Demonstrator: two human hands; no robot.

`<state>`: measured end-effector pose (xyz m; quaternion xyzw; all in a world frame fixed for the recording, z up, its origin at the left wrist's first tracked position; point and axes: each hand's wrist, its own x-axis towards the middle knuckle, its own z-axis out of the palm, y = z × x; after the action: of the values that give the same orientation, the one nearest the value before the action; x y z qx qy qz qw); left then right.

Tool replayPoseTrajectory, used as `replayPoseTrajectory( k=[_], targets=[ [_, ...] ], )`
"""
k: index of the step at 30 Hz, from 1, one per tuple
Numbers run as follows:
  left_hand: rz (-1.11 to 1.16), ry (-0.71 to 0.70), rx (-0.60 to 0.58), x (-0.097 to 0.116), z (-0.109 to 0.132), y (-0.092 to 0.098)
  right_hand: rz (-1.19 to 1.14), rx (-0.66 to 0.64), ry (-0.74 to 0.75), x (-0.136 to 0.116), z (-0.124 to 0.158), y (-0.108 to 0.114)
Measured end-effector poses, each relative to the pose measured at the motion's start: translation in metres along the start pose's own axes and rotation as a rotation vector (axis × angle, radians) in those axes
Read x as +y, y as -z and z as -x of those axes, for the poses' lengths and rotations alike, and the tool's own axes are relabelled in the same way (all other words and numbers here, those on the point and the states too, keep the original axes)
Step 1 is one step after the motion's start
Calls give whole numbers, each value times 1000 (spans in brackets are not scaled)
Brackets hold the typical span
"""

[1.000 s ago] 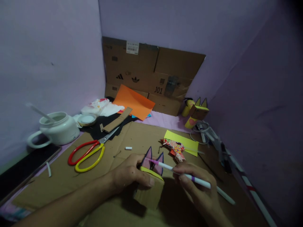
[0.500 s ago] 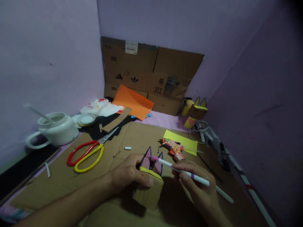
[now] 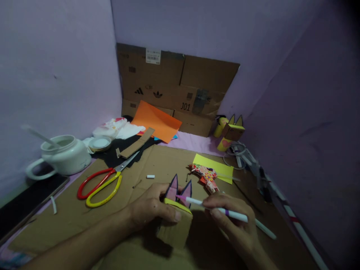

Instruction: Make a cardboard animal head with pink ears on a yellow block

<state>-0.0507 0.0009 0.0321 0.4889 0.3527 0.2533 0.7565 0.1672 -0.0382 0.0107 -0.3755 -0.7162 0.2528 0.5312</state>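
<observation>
My left hand [image 3: 157,206] is closed around a small cardboard box [image 3: 176,230] with a yellow top edge. Two pointed ears with dark outlines and pink-purple insides rise from the box; the left ear [image 3: 172,189] stands nearer my fingers. In my right hand [image 3: 232,217] is a white felt-tip marker [image 3: 236,216] with a purple band, held like a pen. Its pink tip points left, at the base of the ears; whether it touches them I cannot tell. Beyond my right hand lies a flower-patterned glue gun [image 3: 205,175] on a yellow paper sheet [image 3: 225,172].
Red-and-yellow scissors [image 3: 102,189] lie left on the cardboard sheet [image 3: 135,165], near a small white cap [image 3: 150,176]. A white pot [image 3: 67,155] stands far left. Orange paper [image 3: 156,122] leans at the back. A yellow-and-brown eared figure [image 3: 232,133] stands at back right.
The marker tip has shifted from the upper left ear down toward the base between the ears. The left hand keeps its hold on the box. The view has shifted slightly.
</observation>
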Motion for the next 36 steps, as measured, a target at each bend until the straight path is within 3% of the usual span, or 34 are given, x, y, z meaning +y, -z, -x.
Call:
replayPoseTrajectory(
  k=[10,27,36],
  targets=[
    [4,22,31,0,3,-1,-3,27,-48,0,2,-1],
    [18,26,-12,1,2,0,8,1,25,-6,-2,-5],
    [-29,17,-52,1,4,-2,-22,62,-58,-5,-3,-6]
  ],
)
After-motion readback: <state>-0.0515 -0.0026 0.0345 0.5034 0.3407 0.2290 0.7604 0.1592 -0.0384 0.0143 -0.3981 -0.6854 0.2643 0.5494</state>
